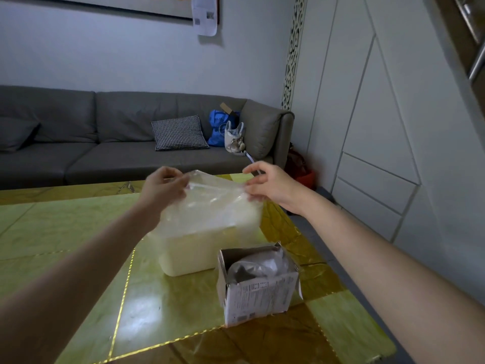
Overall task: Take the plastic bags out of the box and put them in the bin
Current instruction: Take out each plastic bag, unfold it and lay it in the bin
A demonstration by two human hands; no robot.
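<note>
A clear plastic bag (pixel 212 206) is stretched flat between my two hands, just above a cream plastic bin (pixel 191 256) on the table. My left hand (pixel 164 186) pinches the bag's upper left corner. My right hand (pixel 267 183) pinches its upper right edge. The bag's lower part hangs over the bin's opening and hides it. Near the table's right side stands a small open cardboard box (pixel 259 295) with printed sides. Grey crumpled plastic bags (pixel 253 269) fill the top of it.
The table (pixel 78 232) has a glossy yellow-green top with gold lines; its right edge runs close past the box. Behind it stands a grey sofa (pixel 118 143) with a checked cushion (pixel 179 132), a blue bag (pixel 217 127) and a small pale bag (pixel 234 137). White wall panels (pixel 380 127) rise at right.
</note>
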